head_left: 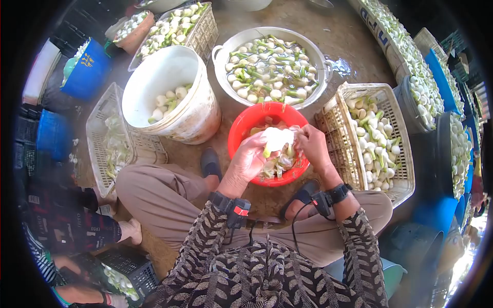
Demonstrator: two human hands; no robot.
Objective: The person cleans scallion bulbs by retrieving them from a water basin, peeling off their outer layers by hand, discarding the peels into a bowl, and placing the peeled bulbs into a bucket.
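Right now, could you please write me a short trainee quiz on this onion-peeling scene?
1. True or false: both hands hold the white onion over the red bowl.
2. Which container holds water? A) the white bucket B) the metal basin C) the basket on the right
3. Fill in: the red bowl mostly holds onion ____.

Key
1. True: the left hand and right hand both grip it, above the bowl.
2. B: onions float in water there; the bucket and basket look dry.
3. Peelings, pale skins and trimmings.
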